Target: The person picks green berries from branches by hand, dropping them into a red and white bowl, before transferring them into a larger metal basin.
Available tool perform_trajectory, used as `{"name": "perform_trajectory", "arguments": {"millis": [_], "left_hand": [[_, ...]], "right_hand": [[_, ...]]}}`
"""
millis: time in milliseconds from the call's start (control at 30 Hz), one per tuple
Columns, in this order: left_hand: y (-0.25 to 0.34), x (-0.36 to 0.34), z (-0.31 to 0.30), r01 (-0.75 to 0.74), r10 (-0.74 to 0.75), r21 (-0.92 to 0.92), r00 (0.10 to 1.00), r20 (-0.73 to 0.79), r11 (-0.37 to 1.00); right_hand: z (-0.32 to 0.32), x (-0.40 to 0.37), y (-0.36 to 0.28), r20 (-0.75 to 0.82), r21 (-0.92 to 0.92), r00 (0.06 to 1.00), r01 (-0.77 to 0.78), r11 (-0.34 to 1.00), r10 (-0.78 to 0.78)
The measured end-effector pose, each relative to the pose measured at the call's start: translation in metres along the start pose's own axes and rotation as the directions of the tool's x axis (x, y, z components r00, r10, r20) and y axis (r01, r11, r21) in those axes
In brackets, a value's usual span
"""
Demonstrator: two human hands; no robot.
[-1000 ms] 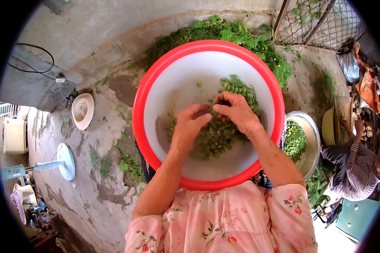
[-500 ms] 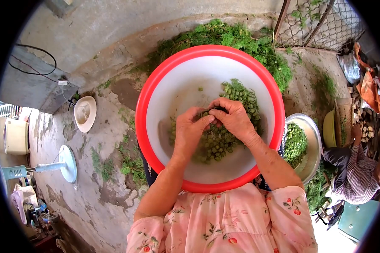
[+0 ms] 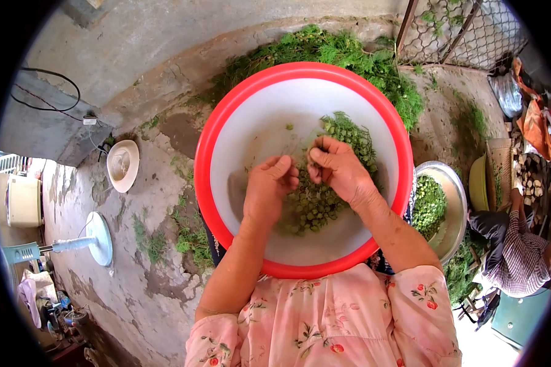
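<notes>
A large white basin with a red rim (image 3: 204,165) stands in front of me. Green sprigs with round pods (image 3: 315,205) lie in it, heaped toward its right side and under my hands. Over the basin's middle, my left hand (image 3: 274,182) has its fingers curled together, thumb on top. Close by on the right, my right hand (image 3: 337,168) is pinched, fingertips toward the left hand. A small gap parts the two hands. Whatever either hand holds is too small to make out.
Green branches (image 3: 324,49) lie behind the basin by the wall. At right are a metal bowl (image 3: 453,183) of green pods, a yellow-green basin (image 3: 479,183) and a seated person (image 3: 520,257). A straw hat (image 3: 123,166) and a pale blue fan (image 3: 99,238) are at left.
My hands have come apart from where they met over the basin. The left hand has moved a little left, and the right hand has lifted slightly away from it.
</notes>
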State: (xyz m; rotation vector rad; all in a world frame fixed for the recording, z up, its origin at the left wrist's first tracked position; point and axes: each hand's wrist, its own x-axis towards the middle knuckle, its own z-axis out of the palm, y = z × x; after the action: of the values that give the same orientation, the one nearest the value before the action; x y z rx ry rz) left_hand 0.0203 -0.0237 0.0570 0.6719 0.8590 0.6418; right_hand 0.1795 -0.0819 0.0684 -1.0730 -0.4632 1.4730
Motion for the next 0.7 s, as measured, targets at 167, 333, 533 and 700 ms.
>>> {"name": "perform_trajectory", "arguments": {"millis": [167,333,533,700], "left_hand": [[-0.006,0.006,-0.003,-0.180,0.177,0.014,0.952,-0.251,0.984],[-0.003,-0.001,0.011,-0.218,0.235,0.089,0.921,-0.312,0.972],[-0.012,0.002,0.006,0.001,-0.002,0.209,1.000,0.002,0.978],[-0.022,0.001,0.014,0.156,-0.179,0.213,0.979,0.093,0.965]], "right_hand": [[-0.001,-0.005,-0.023,-0.143,-0.209,0.951,0.243,0.947,-0.275],[-0.021,-0.004,-0.031,-0.193,-0.571,0.642,0.541,0.617,-0.742],[-0.032,-0.015,-0.060,-0.316,-0.652,0.281,0.630,0.423,-0.906],[-0.068,-0.027,-0.083,-0.385,-0.806,0.301,0.352,0.477,-0.873]]}}
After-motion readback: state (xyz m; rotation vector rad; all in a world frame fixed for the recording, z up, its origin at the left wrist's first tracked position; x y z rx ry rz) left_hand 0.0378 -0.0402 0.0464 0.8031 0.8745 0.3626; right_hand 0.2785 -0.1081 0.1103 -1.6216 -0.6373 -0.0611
